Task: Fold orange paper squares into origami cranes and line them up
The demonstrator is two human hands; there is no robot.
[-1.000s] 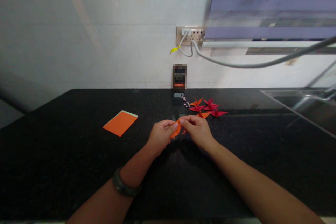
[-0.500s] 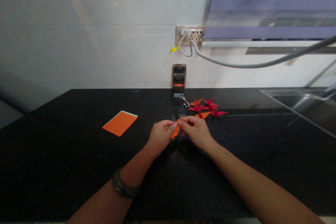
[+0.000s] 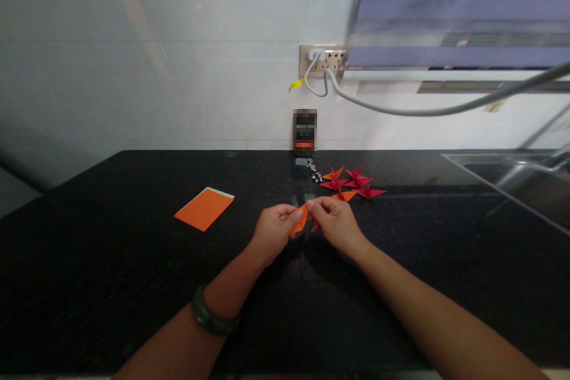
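Note:
Between my two hands is a small piece of folded orange paper (image 3: 300, 224), held above the dark countertop (image 3: 276, 320). My left hand (image 3: 275, 230) pinches its left side between thumb and fingers. At its upper right corner, the thumb and fingertips of my right hand (image 3: 335, 219) are closed on it. My fingers hide part of the folds. Just beyond my right hand lie several folded paper cranes, among them a red one (image 3: 369, 191) and an orange one (image 3: 344, 195). A stack of orange paper sheets (image 3: 203, 209) rests to the left, a pale edge showing under it.
A phone (image 3: 305, 132) with a beaded strap (image 3: 315, 173) leans on the wall at the back. Above it, a white plug and grey cable (image 3: 401, 111) run from a wall socket (image 3: 332, 60). A metal sink (image 3: 534, 190) is set in at the right.
My right hand's fingertips have shifted slightly to the right along the orange paper, so more of its face shows. My left hand stays almost where it was.

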